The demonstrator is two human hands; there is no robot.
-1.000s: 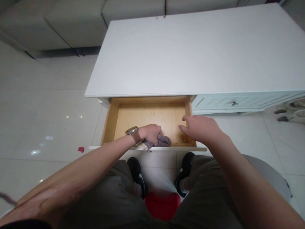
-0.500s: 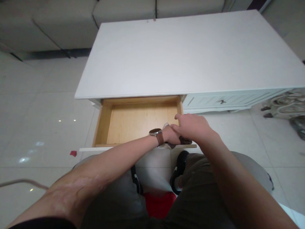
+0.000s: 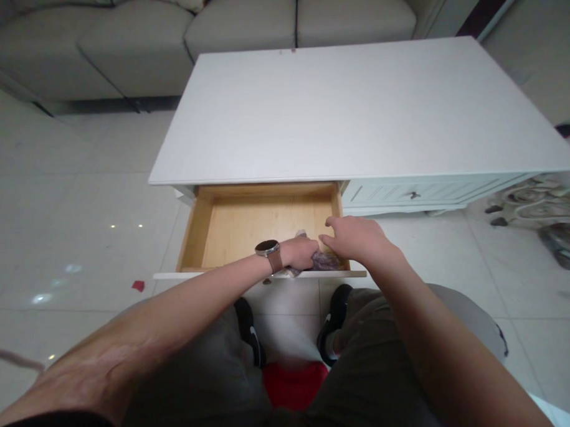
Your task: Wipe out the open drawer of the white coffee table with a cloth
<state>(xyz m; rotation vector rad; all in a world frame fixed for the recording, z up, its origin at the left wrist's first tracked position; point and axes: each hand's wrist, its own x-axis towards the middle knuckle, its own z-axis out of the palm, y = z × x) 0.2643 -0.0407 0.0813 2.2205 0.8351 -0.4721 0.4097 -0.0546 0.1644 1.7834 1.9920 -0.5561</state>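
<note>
My left hand (image 3: 301,252), with a watch (image 3: 267,249) on its wrist, is closed on a crumpled cloth (image 3: 327,261), pale at one end and dark purplish at the other. It presses the cloth at the front right of a pulled-out wooden drawer (image 3: 247,228), close to the white drawer front (image 3: 180,276). Over the drawer's right side wall lies my right hand (image 3: 356,238), with thumb and forefinger apart and nothing visible between them. Its other fingers are hidden, so I cannot tell how firmly it touches the wall.
The drawer belongs to a white table (image 3: 354,110); a second drawer (image 3: 407,194) on its right is closed. Behind stands a beige sofa (image 3: 244,34). A red scrap (image 3: 138,285) lies on the tiled floor (image 3: 78,231), and a red object (image 3: 294,385) is between my legs.
My left hand has slid left along the drawer front with the cloth, exposing more of its dark part. My right hand stays at the drawer's right side. The view has shifted slightly.
</note>
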